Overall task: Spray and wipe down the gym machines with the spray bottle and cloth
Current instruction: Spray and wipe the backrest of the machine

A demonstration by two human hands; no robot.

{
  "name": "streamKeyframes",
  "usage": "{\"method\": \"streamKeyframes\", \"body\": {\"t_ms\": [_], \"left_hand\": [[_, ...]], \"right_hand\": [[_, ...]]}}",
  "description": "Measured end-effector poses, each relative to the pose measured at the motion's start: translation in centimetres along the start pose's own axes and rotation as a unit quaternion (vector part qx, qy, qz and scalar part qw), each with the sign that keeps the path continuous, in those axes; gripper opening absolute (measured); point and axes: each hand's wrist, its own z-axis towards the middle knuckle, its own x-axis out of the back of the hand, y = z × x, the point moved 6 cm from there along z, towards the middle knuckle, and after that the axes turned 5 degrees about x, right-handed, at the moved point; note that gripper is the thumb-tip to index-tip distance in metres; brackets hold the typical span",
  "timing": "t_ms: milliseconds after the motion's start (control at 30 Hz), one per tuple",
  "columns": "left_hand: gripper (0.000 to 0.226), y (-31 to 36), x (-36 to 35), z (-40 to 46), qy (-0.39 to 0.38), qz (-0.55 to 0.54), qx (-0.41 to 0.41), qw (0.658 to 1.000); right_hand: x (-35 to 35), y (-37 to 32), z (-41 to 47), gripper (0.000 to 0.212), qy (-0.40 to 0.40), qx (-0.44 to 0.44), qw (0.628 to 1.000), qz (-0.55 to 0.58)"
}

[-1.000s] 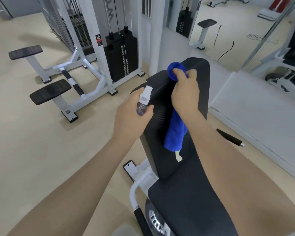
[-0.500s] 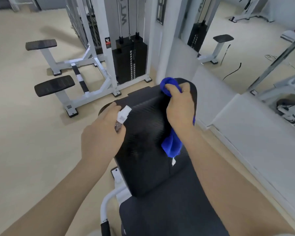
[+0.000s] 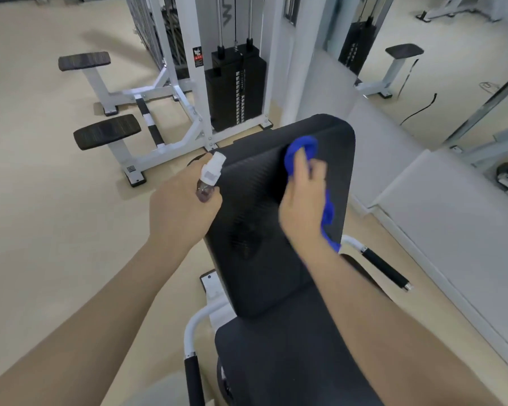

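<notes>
A black padded back rest (image 3: 261,218) of a gym machine stands in front of me, its seat pad (image 3: 279,364) below it. My right hand (image 3: 304,206) grips a blue cloth (image 3: 301,149) and presses it against the upper right of the back rest; the cloth's tail hangs down past my wrist. My left hand (image 3: 179,212) holds a small spray bottle (image 3: 210,175) with a white nozzle at the pad's left edge, nozzle pointing up and to the right.
A white cable machine with a black weight stack (image 3: 235,89) stands behind, with two black foot pads (image 3: 106,131) on white frames to the left. A mirror wall (image 3: 440,68) and low white ledge (image 3: 452,206) run along the right. Black handles (image 3: 384,269) flank the seat.
The view has shifted, so the back rest now sits more central. My right hand with the cloth has slid down from the pad's top edge. The left hand still holds the bottle at the left edge.
</notes>
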Motion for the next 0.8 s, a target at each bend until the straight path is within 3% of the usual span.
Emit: {"method": "streamKeyframes", "body": {"t_ms": [67, 167, 200, 267, 367, 433, 533, 633, 700, 733, 800], "left_hand": [[0.025, -0.9, 0.2, 0.2, -0.032, -0.124, 0.022, 0.992], [0.023, -2.7, -0.3, -0.2, -0.042, -0.197, 0.036, 0.979], [0.027, -3.4, -0.5, -0.4, -0.049, -0.215, 0.046, 0.974], [0.031, -4.5, -0.9, -0.6, -0.062, -0.264, 0.069, 0.96], [0.034, -5.0, -1.3, -0.6, -0.084, -0.32, 0.085, 0.94], [0.031, -5.4, -1.4, -0.5, -0.078, -0.336, 0.098, 0.933], [0.016, -6.5, -1.4, 0.1, -0.06, -0.423, 0.144, 0.892], [0.017, -7.6, -1.6, 0.3, -0.098, -0.458, 0.173, 0.866], [0.019, -7.9, -1.8, 0.4, -0.122, -0.476, 0.182, 0.852], [0.022, -7.9, -1.7, 0.4, -0.131, -0.476, 0.191, 0.848], [0.028, -8.1, -1.6, 0.5, -0.149, -0.448, 0.215, 0.855]], "right_hand": [[-1.7, -3.1, -3.7, 0.067, -0.047, 0.079, 0.996, -0.011], [-1.4, -3.1, -4.0, 0.074, -0.066, 0.174, 0.982, -0.037], [-0.7, -2.7, -3.1, 0.071, -0.063, 0.16, 0.984, -0.041], [0.5, -0.9, -0.7, 0.061, -0.04, 0.049, 0.998, -0.025], [0.9, -0.4, 0.9, 0.06, 0.044, -0.073, 0.996, 0.021], [0.1, -2.9, -0.2, 0.06, 0.058, -0.047, 0.997, 0.024], [-2.9, -8.3, -4.5, 0.068, 0.005, 0.074, 0.997, -0.005], [-4.8, -11.9, -7.7, 0.08, -0.05, 0.164, 0.985, -0.023], [-4.2, -12.1, -7.3, 0.077, -0.072, 0.213, 0.974, -0.031], [-3.6, -11.6, -6.4, 0.07, -0.084, 0.198, 0.976, -0.023], [-2.0, -9.1, -3.4, 0.055, -0.078, 0.078, 0.994, -0.001]]}}
